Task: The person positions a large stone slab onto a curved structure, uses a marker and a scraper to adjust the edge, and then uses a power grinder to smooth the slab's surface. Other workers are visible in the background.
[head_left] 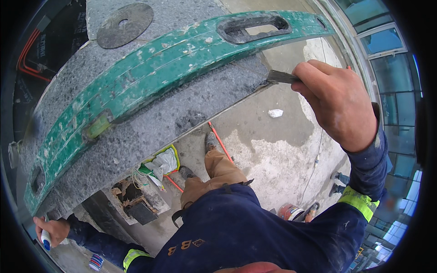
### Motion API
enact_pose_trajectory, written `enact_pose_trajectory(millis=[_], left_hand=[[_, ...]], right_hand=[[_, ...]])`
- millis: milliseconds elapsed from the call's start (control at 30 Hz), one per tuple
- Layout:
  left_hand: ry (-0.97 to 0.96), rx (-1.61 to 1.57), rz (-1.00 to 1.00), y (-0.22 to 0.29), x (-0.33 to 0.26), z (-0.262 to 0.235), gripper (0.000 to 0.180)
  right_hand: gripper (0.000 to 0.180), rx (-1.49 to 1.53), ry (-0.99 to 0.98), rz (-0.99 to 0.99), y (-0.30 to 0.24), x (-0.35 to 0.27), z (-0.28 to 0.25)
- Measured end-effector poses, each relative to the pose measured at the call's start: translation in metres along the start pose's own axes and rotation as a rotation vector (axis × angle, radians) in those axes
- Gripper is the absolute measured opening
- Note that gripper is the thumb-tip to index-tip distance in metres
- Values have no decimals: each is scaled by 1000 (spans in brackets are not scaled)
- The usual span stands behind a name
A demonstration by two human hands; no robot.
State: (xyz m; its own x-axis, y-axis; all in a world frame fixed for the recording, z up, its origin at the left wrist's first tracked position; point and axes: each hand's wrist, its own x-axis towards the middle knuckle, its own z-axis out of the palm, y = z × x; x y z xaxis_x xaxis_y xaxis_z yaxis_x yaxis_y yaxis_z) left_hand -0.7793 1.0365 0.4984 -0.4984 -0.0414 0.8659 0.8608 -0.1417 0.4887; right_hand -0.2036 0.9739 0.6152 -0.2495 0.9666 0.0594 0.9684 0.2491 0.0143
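Note:
A long green spirit level (159,61), spattered with pale mortar, lies along a speckled grey stone slab (218,88). My right hand (339,102) is closed near the slab's right end, pinching a flat dark grey strip (283,77) between thumb and fingers. The strip's far tip is at the slab's corner; whether it touches cannot be told. Down at the slab's left end, my left hand (55,230) is closed round a small white cylinder with a blue end (46,239), just below the level's end. A worn cutting disc (124,25) rests flat on the stone beyond the level.
Below the slab are a yellow-rimmed bag (169,160) with white material, a broken box (136,202) and red-orange pipes (221,143). A white lump (275,113) and a bucket (290,211) are on the stained floor. Windows (382,42) line the right side.

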Motion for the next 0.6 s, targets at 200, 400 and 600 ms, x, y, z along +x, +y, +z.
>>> enact_pose_trajectory(millis=[200,400,600], left_hand=[[10,-44,18,-11,1,2,24],[22,-17,28,-12,1,2,23],[25,-21,20,-23,0,-1,23]], right_hand=[[14,160,-146,2,16,12,-2],[23,19,-3,-91,14,6,5],[26,730,-268,192,47,0,-26]])
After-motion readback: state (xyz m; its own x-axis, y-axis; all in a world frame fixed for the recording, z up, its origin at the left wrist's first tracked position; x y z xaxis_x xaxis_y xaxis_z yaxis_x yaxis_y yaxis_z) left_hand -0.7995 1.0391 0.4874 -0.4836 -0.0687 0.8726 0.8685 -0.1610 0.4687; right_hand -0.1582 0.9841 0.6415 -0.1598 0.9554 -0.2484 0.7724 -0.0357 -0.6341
